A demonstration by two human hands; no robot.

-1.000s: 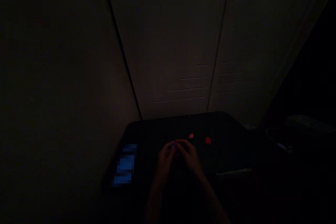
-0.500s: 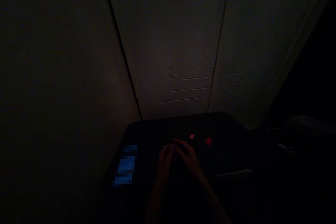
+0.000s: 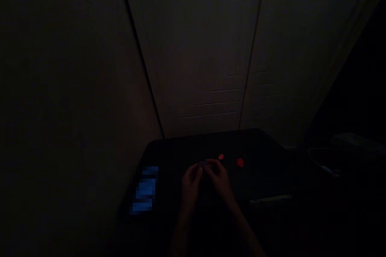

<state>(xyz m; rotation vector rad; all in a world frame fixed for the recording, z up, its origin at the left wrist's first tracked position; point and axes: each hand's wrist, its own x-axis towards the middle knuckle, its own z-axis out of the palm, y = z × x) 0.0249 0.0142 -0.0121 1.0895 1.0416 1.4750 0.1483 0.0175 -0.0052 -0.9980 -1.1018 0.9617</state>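
Observation:
The scene is very dark. My left hand and my right hand meet over a dark tabletop, fingers and thumbs pinched together. Between their fingertips is a small, dim purplish piece, too dark to name. Just beyond my right hand lies a small light-red crumpled-looking piece. A rounder, deeper red piece rests on the table farther right. Neither red piece is touched by a hand.
At the table's left stands a blurred, glowing blue screen. A thin pale strip lies near the front right edge. Pale panelled doors rise behind the table. A light cable shows at the right.
Both hands stay close together, but the fingers have shifted slightly, and the purplish piece shows more between the fingertips. The red pieces have stayed in place on the table.

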